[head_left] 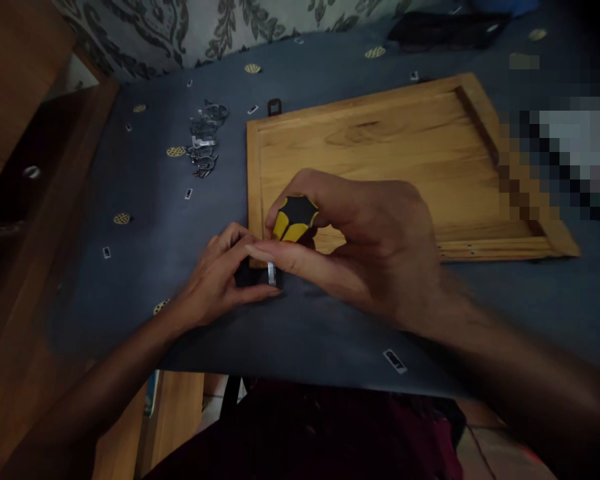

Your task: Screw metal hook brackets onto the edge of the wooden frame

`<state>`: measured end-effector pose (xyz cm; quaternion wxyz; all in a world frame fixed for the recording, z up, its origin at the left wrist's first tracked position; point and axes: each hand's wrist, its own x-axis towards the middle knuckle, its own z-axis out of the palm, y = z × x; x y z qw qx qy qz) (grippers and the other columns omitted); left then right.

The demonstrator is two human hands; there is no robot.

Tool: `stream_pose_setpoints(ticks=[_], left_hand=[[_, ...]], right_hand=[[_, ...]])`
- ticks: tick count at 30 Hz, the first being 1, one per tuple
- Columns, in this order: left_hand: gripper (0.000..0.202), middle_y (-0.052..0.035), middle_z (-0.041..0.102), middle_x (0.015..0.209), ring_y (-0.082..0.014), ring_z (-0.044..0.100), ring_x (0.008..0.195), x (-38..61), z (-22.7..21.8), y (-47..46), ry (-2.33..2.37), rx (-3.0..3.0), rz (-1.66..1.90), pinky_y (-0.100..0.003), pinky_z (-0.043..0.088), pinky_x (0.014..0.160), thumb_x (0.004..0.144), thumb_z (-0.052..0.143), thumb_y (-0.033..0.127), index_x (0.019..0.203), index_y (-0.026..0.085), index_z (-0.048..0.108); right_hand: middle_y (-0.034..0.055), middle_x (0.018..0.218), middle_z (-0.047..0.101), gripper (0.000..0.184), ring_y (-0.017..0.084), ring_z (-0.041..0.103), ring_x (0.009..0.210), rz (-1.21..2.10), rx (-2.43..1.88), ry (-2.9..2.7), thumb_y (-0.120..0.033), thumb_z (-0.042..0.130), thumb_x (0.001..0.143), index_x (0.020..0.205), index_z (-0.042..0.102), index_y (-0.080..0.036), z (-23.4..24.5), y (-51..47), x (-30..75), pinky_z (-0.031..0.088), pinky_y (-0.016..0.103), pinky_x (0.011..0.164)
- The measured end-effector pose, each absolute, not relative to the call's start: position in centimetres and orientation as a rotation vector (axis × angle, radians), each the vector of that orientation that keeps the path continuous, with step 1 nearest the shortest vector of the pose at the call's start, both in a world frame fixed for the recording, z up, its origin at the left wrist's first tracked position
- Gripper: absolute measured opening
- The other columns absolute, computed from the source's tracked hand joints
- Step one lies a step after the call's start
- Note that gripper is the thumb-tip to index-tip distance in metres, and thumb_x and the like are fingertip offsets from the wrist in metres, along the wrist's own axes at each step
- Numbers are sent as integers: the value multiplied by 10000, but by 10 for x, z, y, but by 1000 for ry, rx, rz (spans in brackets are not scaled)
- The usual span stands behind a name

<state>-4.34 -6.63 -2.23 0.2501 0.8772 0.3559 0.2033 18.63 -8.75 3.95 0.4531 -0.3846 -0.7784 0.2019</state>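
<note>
My right hand point(375, 247) is closed around a screwdriver with a yellow and black handle point(294, 217), held upright at the near left corner of a wooden panel point(380, 153). A bit of its metal shaft point(271, 273) shows below my fingers. My left hand point(220, 280) is closed in a pinch on a small dark piece point(245, 275) right beside the shaft, at the panel's corner. What the piece is I cannot make out.
The panel lies on a dark blue cloth point(145, 220) covering the table. A pile of small metal fittings point(205, 140) lies at the back left. Small yellow discs and tiny tags are scattered about. A dark object point(445, 30) lies at the far edge. A wooden cabinet stands left.
</note>
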Motion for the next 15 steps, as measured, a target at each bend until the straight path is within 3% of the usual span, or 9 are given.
stream_pose_setpoints(ticks=[7, 15], left_hand=[[513, -76, 683, 1177, -292, 680, 1097, -43, -25, -67, 981, 2402, 600, -440, 576, 909, 910, 787, 615, 1272, 272, 668], [486, -61, 674, 1190, -279, 677, 1099, -43, -24, -67, 986, 2409, 575, -432, 576, 926, 927, 772, 609, 1276, 284, 679]], right_hand=[[-28, 748, 649, 365, 138, 582, 626, 644, -933, -1943, -545, 664, 1038, 842, 586, -248, 45, -81, 186, 447, 288, 606], [-16, 798, 680, 331, 120, 609, 682, 724, -886, -1989, -498, 641, 1069, 933, 661, -197, 48, -82, 192, 465, 259, 630]])
